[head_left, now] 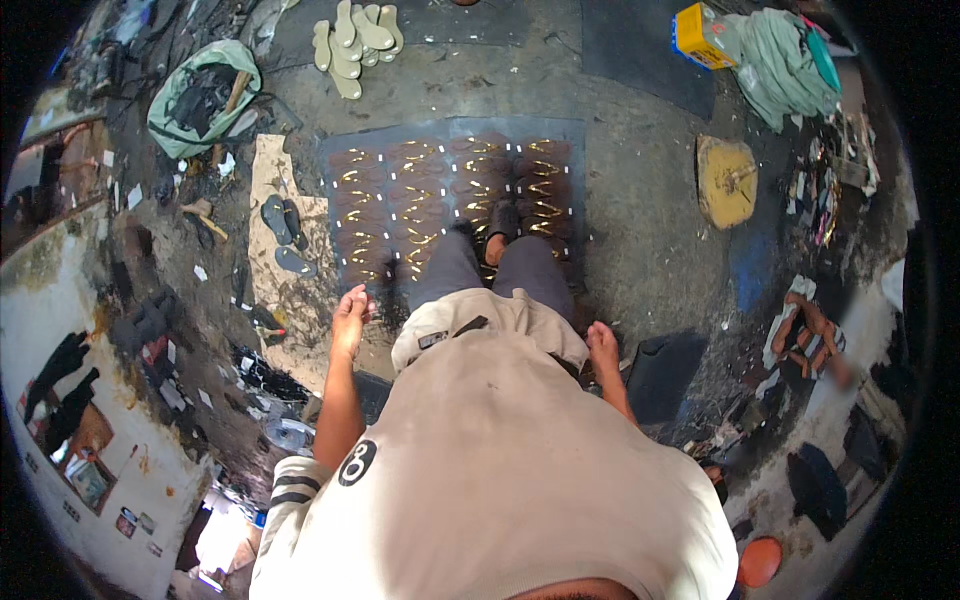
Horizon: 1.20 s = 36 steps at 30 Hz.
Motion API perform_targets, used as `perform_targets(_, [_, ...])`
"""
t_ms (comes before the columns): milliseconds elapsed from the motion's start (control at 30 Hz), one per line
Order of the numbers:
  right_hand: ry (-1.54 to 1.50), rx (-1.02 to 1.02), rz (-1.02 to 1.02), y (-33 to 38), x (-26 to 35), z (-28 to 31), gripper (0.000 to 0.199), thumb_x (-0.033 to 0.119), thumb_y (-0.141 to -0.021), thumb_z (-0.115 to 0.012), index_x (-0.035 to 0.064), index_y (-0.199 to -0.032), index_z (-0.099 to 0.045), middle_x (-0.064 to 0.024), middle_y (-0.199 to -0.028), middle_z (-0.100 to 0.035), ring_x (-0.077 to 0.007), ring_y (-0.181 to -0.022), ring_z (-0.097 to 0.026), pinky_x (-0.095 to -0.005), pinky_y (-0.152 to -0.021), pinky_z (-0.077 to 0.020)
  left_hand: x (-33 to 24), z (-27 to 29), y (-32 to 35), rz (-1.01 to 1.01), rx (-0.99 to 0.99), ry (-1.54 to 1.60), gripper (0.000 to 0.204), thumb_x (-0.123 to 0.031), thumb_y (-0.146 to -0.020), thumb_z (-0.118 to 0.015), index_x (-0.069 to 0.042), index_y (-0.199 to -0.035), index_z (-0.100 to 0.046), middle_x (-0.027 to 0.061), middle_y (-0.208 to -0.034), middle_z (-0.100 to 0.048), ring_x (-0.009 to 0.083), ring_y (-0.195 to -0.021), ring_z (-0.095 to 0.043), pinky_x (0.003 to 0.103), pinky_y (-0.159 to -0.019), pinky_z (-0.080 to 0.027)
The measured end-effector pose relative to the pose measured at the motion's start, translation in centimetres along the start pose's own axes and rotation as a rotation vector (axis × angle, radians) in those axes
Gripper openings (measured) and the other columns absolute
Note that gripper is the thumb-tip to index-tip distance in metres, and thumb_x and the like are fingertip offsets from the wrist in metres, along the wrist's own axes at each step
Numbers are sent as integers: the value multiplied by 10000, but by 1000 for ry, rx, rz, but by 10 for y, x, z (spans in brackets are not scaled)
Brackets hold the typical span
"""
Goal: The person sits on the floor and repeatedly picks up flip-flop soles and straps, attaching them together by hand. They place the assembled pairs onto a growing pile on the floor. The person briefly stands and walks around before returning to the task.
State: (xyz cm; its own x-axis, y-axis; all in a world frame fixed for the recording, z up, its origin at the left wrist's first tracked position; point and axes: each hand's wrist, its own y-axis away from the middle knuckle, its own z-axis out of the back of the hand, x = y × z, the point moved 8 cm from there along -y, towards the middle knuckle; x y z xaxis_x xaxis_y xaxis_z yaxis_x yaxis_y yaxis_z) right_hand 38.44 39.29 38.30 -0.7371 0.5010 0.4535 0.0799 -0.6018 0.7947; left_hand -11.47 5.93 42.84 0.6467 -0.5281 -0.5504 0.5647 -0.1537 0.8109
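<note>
My left hand [350, 318] hangs beside my left thigh, its fingers loosely bent and somewhat apart, with nothing in it. On the other side, my right hand [603, 348] hangs by my right hip; it looks loosely open, and I see nothing in it. Around my feet, a dark mat [455, 127] bears rows of brown sandals [418, 193] with gold straps and small white tags. My legs cover part of the nearest rows. To the left of the mat, near my left hand, a tan sheet [270, 160] carries dark flip-flops [283, 221].
Pale soles [362, 36] lie piled beyond the mat. A green sack [172, 110] stands at the far left. At the far right are a yellow crate [702, 37] and a green cloth bundle [780, 70]. A person [805, 330] sits at the right, past a yellow slab [727, 205].
</note>
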Motion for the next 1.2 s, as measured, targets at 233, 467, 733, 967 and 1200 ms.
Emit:
perform_targets(233, [-27, 25, 48, -24, 59, 26, 501, 378, -961, -549, 94, -1366, -471, -50, -1156, -571, -172, -1004, -542, -391, -804, -474, 18, -40, -31, -182, 247, -532, 342, -294, -930, -610, -45, -1164, -644, 73, -1012, -652, 177, -965, -599, 339, -882, -483])
perform_targets(467, [79, -45, 176, -40, 42, 39, 373, 355, -949, -571, 92, -1213, -567, -16, -875, -595, -120, -779, -562, -289, -657, -452, -89, -74, -64, -129, 59, -99, 327, -286, -953, -594, -54, -1182, -625, -4, -947, -655, 98, -799, -572, 250, -713, -458])
perform_targets(733, [100, -4, 164, -110, 190, 40, 410, 301, -960, -558, 45, -1280, -536, -24, -932, -599, -101, -849, -555, -261, -689, -477, -87, -51, -76, -41, 18, -195, 375, -326, -955, -586, -41, -1197, -610, -10, -823, -614, 93, -717, -535, 245, -665, -450])
perform_targets(967, [-93, -92, 95, -126, 248, 28, 426, 316, -962, -575, 52, -1293, -528, -28, -1026, -616, -126, -870, -575, -298, -691, -496, -79, -58, -79, 197, 46, -145, 375, -281, -927, -617, -29, -1204, -604, 45, -957, -661, 127, -788, -597, 271, -681, -485])
perform_targets(1200, [158, 3, 55, -162, 202, 39, 419, 294, -959, -569, 37, -1288, -529, -54, -999, -642, -139, -834, -594, -300, -701, -507, -181, -71, -145, 38, 45, 9, 402, -334, -949, -591, -90, -1266, -557, 7, -995, -648, 118, -853, -617, 272, -695, -472])
